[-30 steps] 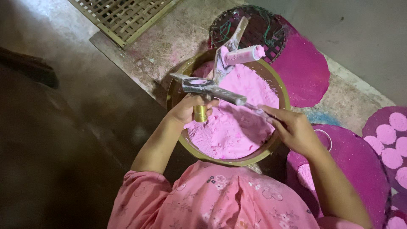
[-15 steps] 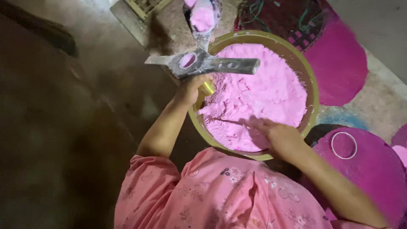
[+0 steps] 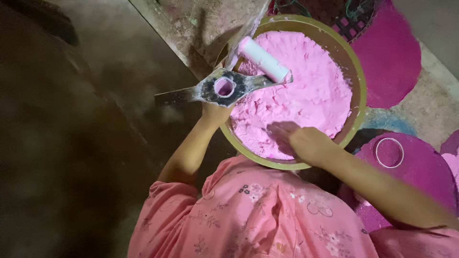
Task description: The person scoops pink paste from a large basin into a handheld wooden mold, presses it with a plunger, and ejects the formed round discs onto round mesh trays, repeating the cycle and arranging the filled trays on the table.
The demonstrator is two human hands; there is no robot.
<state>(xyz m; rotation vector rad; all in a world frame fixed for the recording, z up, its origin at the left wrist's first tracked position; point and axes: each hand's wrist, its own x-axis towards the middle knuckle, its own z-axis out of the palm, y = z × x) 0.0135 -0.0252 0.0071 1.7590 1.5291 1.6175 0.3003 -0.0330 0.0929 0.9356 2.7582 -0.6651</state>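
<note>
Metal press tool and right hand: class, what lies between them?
In the head view, only loose pink powder in the round bowl lies between the metal press tool, held by the left hand, and the right hand.

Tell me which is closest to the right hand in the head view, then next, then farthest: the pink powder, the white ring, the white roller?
1. Pink powder: right hand rests in it, in the bowl.
2. White roller: farther up, over the bowl's far side.
3. White ring: off to the right on a pink mat; close to call with the roller.
</note>
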